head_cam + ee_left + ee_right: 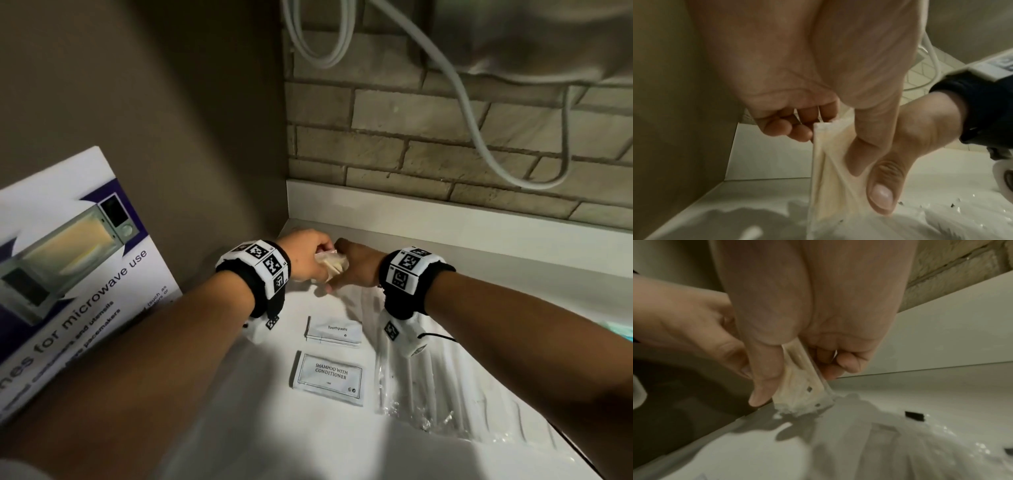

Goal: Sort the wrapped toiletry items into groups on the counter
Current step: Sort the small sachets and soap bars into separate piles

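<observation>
Both hands at back corner of surface point(445, 240): left hand point(308, 253) and right hand point(356, 263) fingers pinch same clear cream-coloured packet point(330, 263), held above surface. Toothpaste sachet point(335, 333) and shampoo sachet point(329, 377) already laid apart; clear-wrapped sticks point(428, 383) beside them. Sorting seems partway; held packet not yet placed.

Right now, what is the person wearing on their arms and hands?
Both forearms are bare, with no sleeves and no gloves. The left wrist band and the right wrist band are black straps carrying white blocks printed with square black-and-white code markers. A further white piece with a small marker hangs under each wrist, and a thin black cable runs from the right one.
</observation>
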A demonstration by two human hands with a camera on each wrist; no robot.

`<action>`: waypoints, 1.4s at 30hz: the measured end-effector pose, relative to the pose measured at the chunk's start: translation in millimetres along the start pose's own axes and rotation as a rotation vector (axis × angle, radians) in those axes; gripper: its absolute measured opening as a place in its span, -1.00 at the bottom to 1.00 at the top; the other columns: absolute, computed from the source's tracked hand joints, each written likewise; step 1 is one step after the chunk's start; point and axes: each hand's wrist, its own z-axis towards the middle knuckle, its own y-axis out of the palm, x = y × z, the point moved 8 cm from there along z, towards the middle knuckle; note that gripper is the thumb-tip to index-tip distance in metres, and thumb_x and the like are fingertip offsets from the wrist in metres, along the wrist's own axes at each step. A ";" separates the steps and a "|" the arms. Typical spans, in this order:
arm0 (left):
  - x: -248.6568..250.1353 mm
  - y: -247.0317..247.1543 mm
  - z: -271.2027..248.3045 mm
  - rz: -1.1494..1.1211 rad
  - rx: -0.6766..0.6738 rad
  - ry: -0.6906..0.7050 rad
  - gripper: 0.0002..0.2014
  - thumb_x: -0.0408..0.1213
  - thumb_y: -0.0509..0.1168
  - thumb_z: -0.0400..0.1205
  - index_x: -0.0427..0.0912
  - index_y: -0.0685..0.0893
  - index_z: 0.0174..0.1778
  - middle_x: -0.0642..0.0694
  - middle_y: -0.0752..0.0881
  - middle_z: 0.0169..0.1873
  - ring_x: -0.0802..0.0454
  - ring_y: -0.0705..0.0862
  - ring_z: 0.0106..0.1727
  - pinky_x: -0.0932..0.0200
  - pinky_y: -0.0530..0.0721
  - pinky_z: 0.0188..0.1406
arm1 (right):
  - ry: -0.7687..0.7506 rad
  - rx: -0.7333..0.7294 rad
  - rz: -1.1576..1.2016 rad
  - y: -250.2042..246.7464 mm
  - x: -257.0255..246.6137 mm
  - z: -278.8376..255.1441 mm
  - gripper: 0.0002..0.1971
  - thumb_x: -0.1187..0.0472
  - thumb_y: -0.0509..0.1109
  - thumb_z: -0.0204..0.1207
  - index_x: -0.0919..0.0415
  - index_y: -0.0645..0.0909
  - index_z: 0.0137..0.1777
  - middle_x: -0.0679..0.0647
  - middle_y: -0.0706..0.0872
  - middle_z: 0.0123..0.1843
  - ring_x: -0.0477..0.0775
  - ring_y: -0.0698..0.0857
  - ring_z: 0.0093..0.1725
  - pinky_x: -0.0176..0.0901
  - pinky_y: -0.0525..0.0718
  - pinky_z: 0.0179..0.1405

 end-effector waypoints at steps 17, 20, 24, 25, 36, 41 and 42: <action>-7.6 33.0 -0.6 0.103 -0.153 0.031 -0.46 -0.25 0.30 0.61 -0.09 0.28 0.49 -0.21 0.53 0.38 -0.21 0.64 0.19 0.08 0.59 0.02 | 0.024 0.014 -0.073 5.6 5.2 9.6 -0.31 0.33 0.70 0.18 0.28 0.50 0.31 0.15 0.72 0.18 0.16 0.68 0.15 -0.17 0.60 0.08; -6.3 32.1 -0.2 0.076 -0.153 0.023 -0.50 -0.28 0.30 0.61 -0.18 0.30 0.43 -0.26 0.57 0.31 -0.22 0.64 0.07 0.07 0.57 -0.06 | 0.025 0.027 -0.059 3.6 6.1 9.4 -0.36 0.35 0.66 0.22 0.30 0.47 0.28 0.18 0.70 0.17 0.19 0.68 0.13 -0.13 0.60 0.01; -2.5 25.3 -0.2 0.035 -0.100 0.046 -0.55 -0.32 0.33 0.58 -0.20 0.35 0.36 -0.26 0.59 0.22 -0.14 0.55 -0.03 0.09 0.50 -0.10 | 0.026 0.035 -0.057 6.2 8.7 8.0 -0.55 0.28 0.61 0.32 0.29 0.62 0.20 0.20 0.75 0.14 0.21 0.70 0.11 -0.11 0.61 0.07; -1.6 22.8 -0.4 0.029 -0.088 0.048 -0.55 -0.32 0.35 0.57 -0.18 0.37 0.34 -0.24 0.60 0.19 -0.13 0.55 -0.06 0.11 0.47 -0.14 | 0.025 0.028 -0.043 7.1 8.6 8.1 -0.59 0.26 0.61 0.32 0.28 0.66 0.16 0.19 0.77 0.11 0.20 0.71 0.07 -0.11 0.62 0.08; 0.1 23.6 0.6 0.097 -0.098 0.026 -0.47 -0.29 0.42 0.51 -0.19 0.37 0.36 -0.23 0.57 0.24 -0.13 0.56 0.04 0.16 0.41 -0.12 | 0.019 -0.028 0.030 12.8 0.4 0.9 -0.70 0.28 0.64 0.31 0.28 0.68 0.01 0.20 0.78 -0.11 0.07 0.68 -0.28 -0.21 0.62 -0.20; 3.8 23.8 3.5 0.140 -0.089 0.027 -0.44 -0.23 0.47 0.45 -0.20 0.38 0.31 -0.24 0.55 0.21 -0.23 0.63 0.10 0.07 0.54 -0.08 | 0.025 -0.011 0.080 10.9 -1.1 0.9 -0.68 0.34 0.64 0.28 0.34 0.68 0.02 0.25 0.82 -0.08 0.07 0.68 -0.35 -0.09 0.72 -0.19; 3.1 27.5 2.8 0.139 -0.111 0.017 -0.45 -0.25 0.45 0.46 -0.21 0.37 0.30 -0.26 0.55 0.20 -0.26 0.64 0.11 0.05 0.56 -0.07 | 0.034 -0.030 0.056 13.5 -0.3 0.6 -0.72 0.33 0.63 0.29 0.33 0.69 -0.02 0.25 0.82 -0.09 0.08 0.69 -0.32 -0.07 0.73 -0.13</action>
